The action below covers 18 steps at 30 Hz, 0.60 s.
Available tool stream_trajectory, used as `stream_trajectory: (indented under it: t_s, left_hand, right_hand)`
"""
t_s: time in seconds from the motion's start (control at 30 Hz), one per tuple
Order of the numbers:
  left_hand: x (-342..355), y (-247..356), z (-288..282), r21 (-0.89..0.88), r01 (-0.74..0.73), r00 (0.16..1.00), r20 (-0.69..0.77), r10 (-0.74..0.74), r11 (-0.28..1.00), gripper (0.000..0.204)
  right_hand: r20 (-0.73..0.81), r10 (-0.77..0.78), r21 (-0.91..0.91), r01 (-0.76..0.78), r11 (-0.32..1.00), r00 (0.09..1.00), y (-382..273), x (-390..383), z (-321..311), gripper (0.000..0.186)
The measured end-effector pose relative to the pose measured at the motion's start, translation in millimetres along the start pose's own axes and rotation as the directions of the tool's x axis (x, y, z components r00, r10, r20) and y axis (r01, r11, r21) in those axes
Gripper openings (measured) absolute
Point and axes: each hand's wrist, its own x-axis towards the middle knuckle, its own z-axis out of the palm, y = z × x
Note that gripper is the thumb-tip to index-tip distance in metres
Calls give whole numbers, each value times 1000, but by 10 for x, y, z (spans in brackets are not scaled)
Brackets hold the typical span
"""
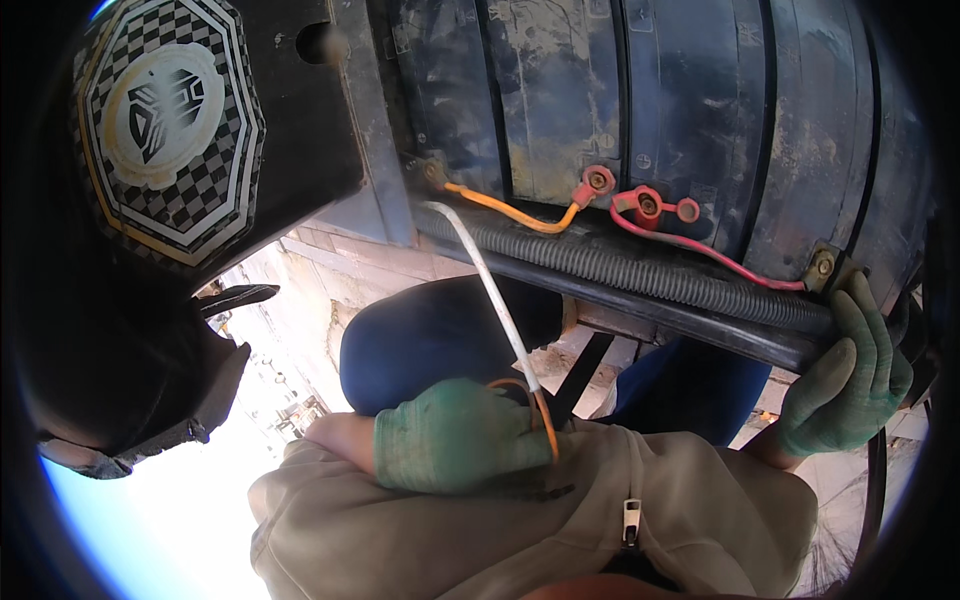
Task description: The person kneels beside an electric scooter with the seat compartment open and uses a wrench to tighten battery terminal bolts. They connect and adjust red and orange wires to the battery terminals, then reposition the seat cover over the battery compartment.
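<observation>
My left hand (pixel 460 435), in a green knit glove, is closed in a fist in front of my jacket. Against its finger side runs a cable with a white sleeve (pixel 490 285) and a bare orange end (pixel 547 425) that loops by the knuckles. A thin dark tip shows below the fist; I cannot make out what it is. At the right, my gloved right hand (pixel 850 365) rests with fingers stretched and thumb apart against the end of the black rail (pixel 700 325). It lies just below the metal terminal (pixel 822 265) of the red cable (pixel 720 253).
Several dark battery blocks (pixel 690 110) stand side by side beyond the rail. An orange cable (pixel 510 210) joins terminals with red caps (pixel 597 182). Grey corrugated conduit (pixel 640 265) runs along their base. A black panel with a checkered sticker (pixel 170 120) sits upper left.
</observation>
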Motion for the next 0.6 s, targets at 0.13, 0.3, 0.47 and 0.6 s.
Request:
stream_trajectory:
  t_s: [0.13, 0.3, 0.47, 0.6]
  left_hand:
    - [-74, 32, -99, -50, 18, 1000, -3, -18, 999, 25]
    - [-119, 55, -117, 8, -3, 999, -50, 3, 1000, 23]
    - [-172, 51, -87, -107, -29, 996, -93, 19, 994, 23]
    - [-197, 32, -107, -61, -19, 1000, -14, 18, 998, 25]
  right_hand:
    - [-71, 7, 101, 0, 995, 997, 19, 70, -2, 42]
    - [-136, 16, 141, 4, 990, 991, 4, 131, 54, 42]
    - [-75, 56, 2, -56, 998, 996, -28, 69, -12, 42]
    - [-78, 55, -10, -56, 998, 995, -31, 68, -10, 42]
